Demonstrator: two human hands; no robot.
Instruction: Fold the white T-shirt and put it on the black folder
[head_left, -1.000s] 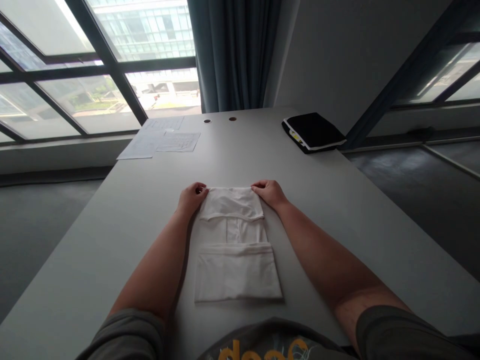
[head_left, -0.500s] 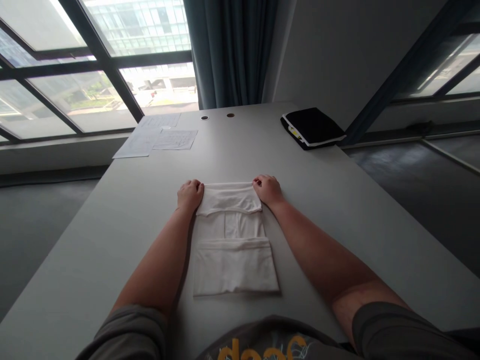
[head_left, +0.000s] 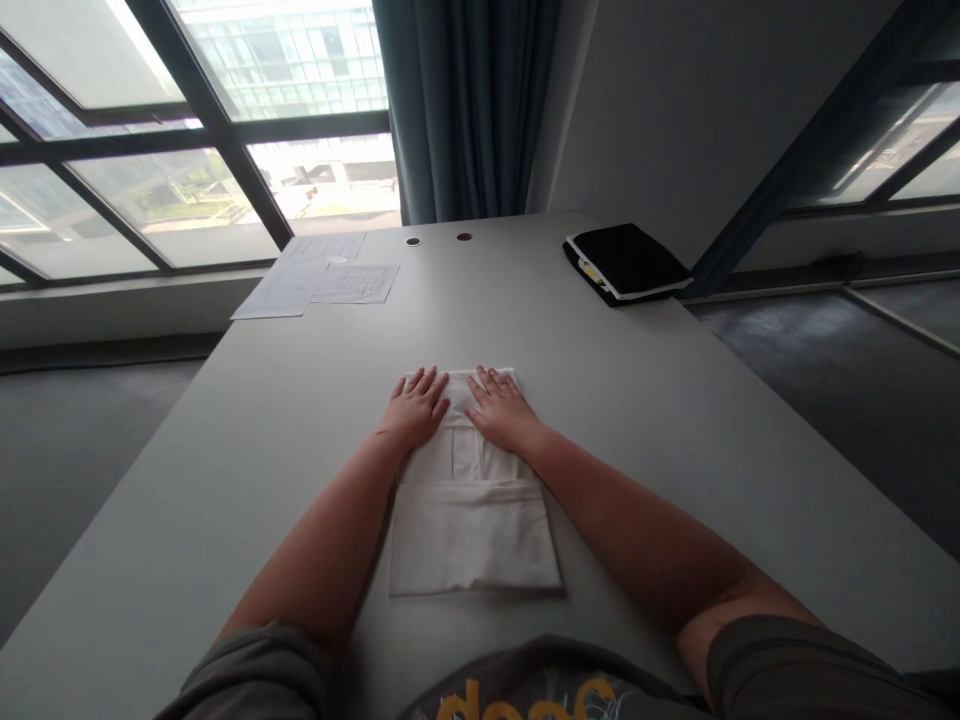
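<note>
A white folded cloth garment (head_left: 474, 540) lies flat on the table in front of me. Its far end and its near end are both folded in, and a strip with upright seams shows between the two flaps. My left hand (head_left: 418, 405) rests flat on the left part of the far flap, fingers spread. On the right part of the same flap lies my right hand (head_left: 501, 405), also flat with fingers apart. Between the two hands a strip of the white fabric shows; the rest of the far flap is mostly covered.
The garment lies on a light grey table (head_left: 300, 480). Sheets of paper (head_left: 352, 284) are at its far left, and a black zip case or folder (head_left: 628, 260) sits near the far right edge. Two round holes are near the back, before a blue curtain (head_left: 469, 110) and windows.
Both hands have let go of the far flap's corners, moved inward and opened out flat on top of the flap. The garment stays in about the same place.
</note>
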